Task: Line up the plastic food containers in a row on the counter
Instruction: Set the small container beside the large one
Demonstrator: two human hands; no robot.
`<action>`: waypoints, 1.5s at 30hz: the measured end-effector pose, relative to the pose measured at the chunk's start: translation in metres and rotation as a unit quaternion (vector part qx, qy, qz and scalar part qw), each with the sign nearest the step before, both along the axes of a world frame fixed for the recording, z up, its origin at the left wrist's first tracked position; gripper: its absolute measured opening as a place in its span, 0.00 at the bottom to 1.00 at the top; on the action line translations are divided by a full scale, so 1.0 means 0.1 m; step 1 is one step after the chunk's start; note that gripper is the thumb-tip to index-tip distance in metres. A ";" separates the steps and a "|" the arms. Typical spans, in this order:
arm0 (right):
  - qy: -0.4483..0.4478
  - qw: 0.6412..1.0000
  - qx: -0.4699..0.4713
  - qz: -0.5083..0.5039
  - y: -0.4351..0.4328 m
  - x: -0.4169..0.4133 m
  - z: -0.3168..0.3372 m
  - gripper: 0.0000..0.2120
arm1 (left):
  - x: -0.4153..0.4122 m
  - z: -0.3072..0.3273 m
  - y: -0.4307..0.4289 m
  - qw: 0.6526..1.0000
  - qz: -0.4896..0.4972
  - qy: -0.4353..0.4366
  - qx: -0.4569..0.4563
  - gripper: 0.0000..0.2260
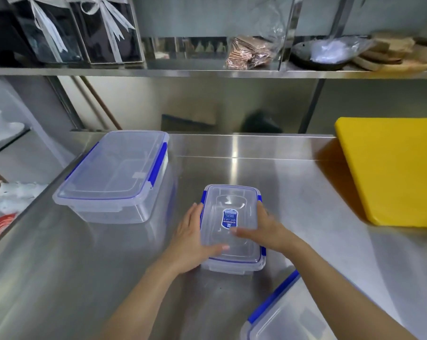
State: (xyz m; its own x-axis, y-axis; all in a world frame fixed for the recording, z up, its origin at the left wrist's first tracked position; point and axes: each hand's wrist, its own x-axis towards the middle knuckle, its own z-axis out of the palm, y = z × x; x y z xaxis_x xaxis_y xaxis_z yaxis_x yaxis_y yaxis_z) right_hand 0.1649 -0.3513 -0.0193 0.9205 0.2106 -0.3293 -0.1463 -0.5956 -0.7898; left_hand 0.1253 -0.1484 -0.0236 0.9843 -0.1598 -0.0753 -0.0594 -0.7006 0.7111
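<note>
**Small container held at both sides, mid-placement in the row**

Nearest, at about 5 o'clock against the bottom edge, a third container (288, 315) shows only its corner: clear plastic, a translucent lid and a blue clip along its edge. The rest is cut off by the frame and partly crossed by the right forearm.

At the centre of the view sits the small container (232, 227), a clear rectangular box with rounded corners, a snap-on lid with blue latches on its sides and a blue label on top. The left hand (191, 241) lies along its left side, fingers spread down the wall and the thumb resting over the lid. The right hand (268, 229) mirrors it on the right side, thumb reaching across the lid near the label. Both hands clasp the box between them; whether it rests fully on the counter (84, 266) or is just lifted I cannot tell.

The step in hand looks like positioning this box. The next move probably calls for sliding or setting it level with its neighbour, long sides parallel, then letting go and reaching for the box at 5 o'clock. Smooth plastic on brushed steel should slide easily, so a light touch would do.

Further off at 10 o'clock stands the large container (114, 175), same make, taller and wider, lid latched with blue clips. At 2 o'clock a thick yellow cutting board (391, 168) lies flat. Beyond, at 12 o'clock, a steel shelf (207, 73) carries boxes and packets.
</note>
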 end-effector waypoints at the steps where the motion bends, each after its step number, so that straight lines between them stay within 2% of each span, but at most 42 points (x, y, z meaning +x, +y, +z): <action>1: 0.024 0.997 -0.043 0.063 -0.02 0.00 0.01 0.53 | -0.01 0.00 0.03 0.998 -0.040 0.020 0.032 0.52; 3: 0.062 0.970 -0.152 0.177 -0.09 0.00 0.03 0.63 | 0.00 -0.03 0.11 0.989 -0.095 0.066 0.094 0.54; 5: 0.074 0.947 -0.215 0.228 -0.13 0.00 0.03 0.68 | 0.02 -0.08 0.17 0.981 -0.113 0.107 0.119 0.54; 9: 0.044 0.946 -0.226 0.228 -0.10 0.05 -0.05 0.69 | 0.06 -0.20 0.19 0.979 -0.127 0.080 0.135 0.51; 14: 0.005 0.964 -0.166 0.206 -0.07 0.29 -0.06 0.65 | 0.27 -0.22 0.31 0.988 -0.097 0.033 0.114 0.45; 18: -0.006 0.975 -0.129 0.180 0.06 0.56 -0.05 0.61 | 0.52 -0.18 0.36 0.991 -0.026 -0.030 0.131 0.36; 21: -0.035 0.981 -0.096 0.163 0.15 0.80 -0.04 0.54 | 0.69 -0.21 0.38 0.975 0.013 -0.100 0.196 0.31; 24: -0.075 0.979 -0.109 0.155 0.27 1.02 -0.05 0.44 | 0.85 -0.28 0.40 0.966 0.042 -0.126 0.221 0.29; 33: -0.106 0.964 -0.224 0.100 0.55 1.40 -0.25 0.33 | 1.40 -0.32 0.51 0.965 0.037 -0.041 0.256 0.29; 38: -0.127 0.923 -0.352 0.085 0.66 1.36 -0.36 0.33 | 1.53 -0.36 0.51 0.951 0.064 -0.044 0.299 0.29; 42: -0.128 0.939 -0.311 0.066 0.64 1.26 -0.30 0.33 | 1.44 -0.34 0.47 0.946 0.079 -0.056 0.308 0.29; 45: -0.124 0.954 -0.264 0.068 0.51 1.09 -0.22 0.34 | 1.22 -0.28 0.37 0.956 0.050 -0.058 0.284 0.32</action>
State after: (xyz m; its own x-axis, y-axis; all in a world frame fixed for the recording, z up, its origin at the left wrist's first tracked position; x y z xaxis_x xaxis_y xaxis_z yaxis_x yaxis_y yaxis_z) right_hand 0.2738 -0.3005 -0.0418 0.9599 0.1984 -0.1982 0.1131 -0.9206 -0.3739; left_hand 0.2472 -0.1116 -0.0511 0.9995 -0.0311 -0.0107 -0.0282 -0.9781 0.2064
